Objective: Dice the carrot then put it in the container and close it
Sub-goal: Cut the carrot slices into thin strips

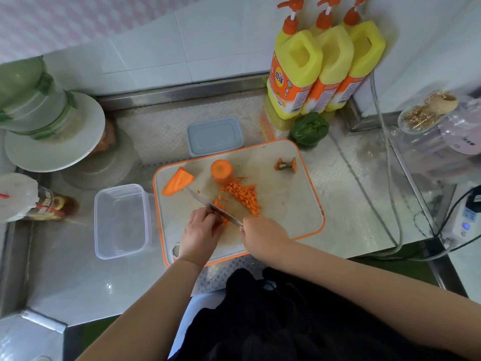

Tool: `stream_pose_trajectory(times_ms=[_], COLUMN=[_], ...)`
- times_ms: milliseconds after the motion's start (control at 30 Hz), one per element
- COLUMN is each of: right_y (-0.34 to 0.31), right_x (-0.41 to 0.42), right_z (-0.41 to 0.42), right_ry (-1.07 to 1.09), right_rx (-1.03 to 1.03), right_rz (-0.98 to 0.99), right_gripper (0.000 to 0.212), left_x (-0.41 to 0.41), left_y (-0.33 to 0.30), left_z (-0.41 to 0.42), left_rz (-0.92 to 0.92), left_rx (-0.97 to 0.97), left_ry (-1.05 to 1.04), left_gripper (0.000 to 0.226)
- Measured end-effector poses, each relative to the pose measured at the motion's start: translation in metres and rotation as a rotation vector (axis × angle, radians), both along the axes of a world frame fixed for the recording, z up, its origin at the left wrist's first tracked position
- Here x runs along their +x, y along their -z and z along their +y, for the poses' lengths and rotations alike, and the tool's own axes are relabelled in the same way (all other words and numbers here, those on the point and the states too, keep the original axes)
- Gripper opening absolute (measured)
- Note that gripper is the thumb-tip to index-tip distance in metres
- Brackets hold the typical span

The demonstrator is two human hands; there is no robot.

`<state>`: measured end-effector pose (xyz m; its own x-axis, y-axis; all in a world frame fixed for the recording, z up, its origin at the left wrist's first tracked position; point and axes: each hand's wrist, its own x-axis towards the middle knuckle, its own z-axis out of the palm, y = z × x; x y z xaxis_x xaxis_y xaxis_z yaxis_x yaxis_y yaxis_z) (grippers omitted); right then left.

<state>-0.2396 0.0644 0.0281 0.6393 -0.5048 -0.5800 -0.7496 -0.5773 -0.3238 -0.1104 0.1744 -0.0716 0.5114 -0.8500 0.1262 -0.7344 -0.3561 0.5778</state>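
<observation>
**kitchenlurker:** On the orange-rimmed cutting board (294,204), what's going on with the hands?

**dicefan:** left hand (200,230) has its fingers curled down over some carrot strips (220,221), pinning them. right hand (263,237) is wrapped round the handle of a knife (213,205), blade angled across the strips

**kitchenlurker:** and the rest of the carrot?

**dicefan:** pile of diced carrot (243,195) mid-board, a carrot stump (221,171) standing behind it, a tapered carrot piece (178,181) at the left, the trimmed carrot top (285,164) far right. clear container (121,221) sits just left of the board, its grey lid (214,136) lies behind the board
</observation>
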Motion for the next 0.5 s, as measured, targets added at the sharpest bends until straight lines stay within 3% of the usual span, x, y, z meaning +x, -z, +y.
stream_pose_trajectory(times_ms=[267, 400, 500], right_y=[0.008, 0.018, 0.02], right_x=[0.012, 0.005, 0.005], right_z=[0.004, 0.008, 0.0], right_ry=[0.019, 0.044, 0.105], right_rx=[0.011, 0.037, 0.102], right_rz=[0.108, 0.057, 0.028], right_gripper=[0.019, 0.013, 0.021], left_x=[0.003, 0.002, 0.002], left_y=[0.007, 0.007, 0.008], left_z=[0.002, 0.001, 0.002], left_rz=[-0.003, -0.017, -0.052], left_rx=[-0.019, -0.029, -0.026], left_ry=[0.028, 0.031, 0.04], left_gripper=[0.01, 0.036, 0.035])
